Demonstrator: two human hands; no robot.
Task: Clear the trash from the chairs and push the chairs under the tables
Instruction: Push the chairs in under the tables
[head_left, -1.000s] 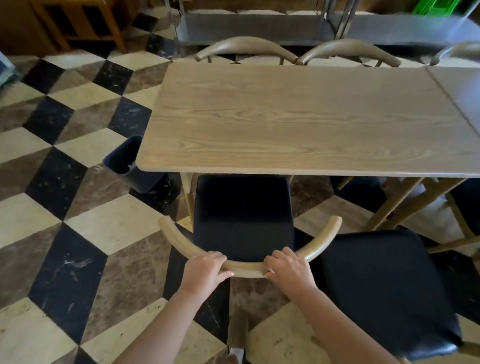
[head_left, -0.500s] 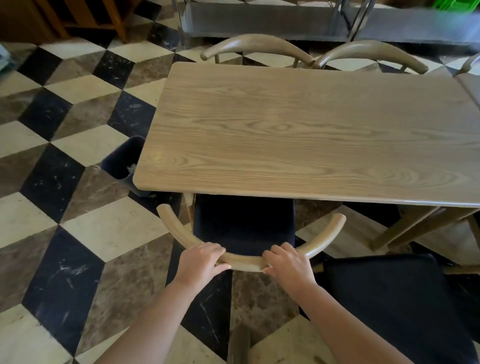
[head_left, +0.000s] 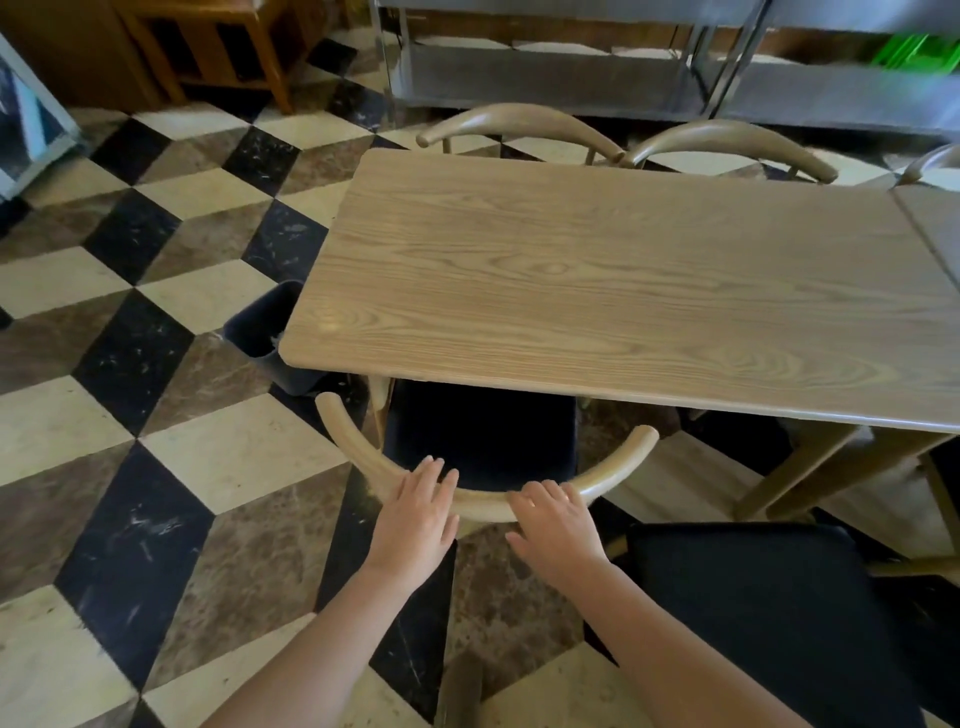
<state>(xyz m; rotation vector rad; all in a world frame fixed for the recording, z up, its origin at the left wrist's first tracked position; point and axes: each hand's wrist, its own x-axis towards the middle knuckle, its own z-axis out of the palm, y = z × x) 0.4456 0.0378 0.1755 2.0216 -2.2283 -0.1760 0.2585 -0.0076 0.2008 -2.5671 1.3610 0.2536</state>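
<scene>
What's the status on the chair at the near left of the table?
Left hand and right hand open, fingers on the backrest. Chair seat partly under table. Trash bin beside it, not blocking.

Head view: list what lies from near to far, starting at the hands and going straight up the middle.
Left hand and right hand → curved chair back → dark seat → table → two far chair backs → metal shelf.
</scene>
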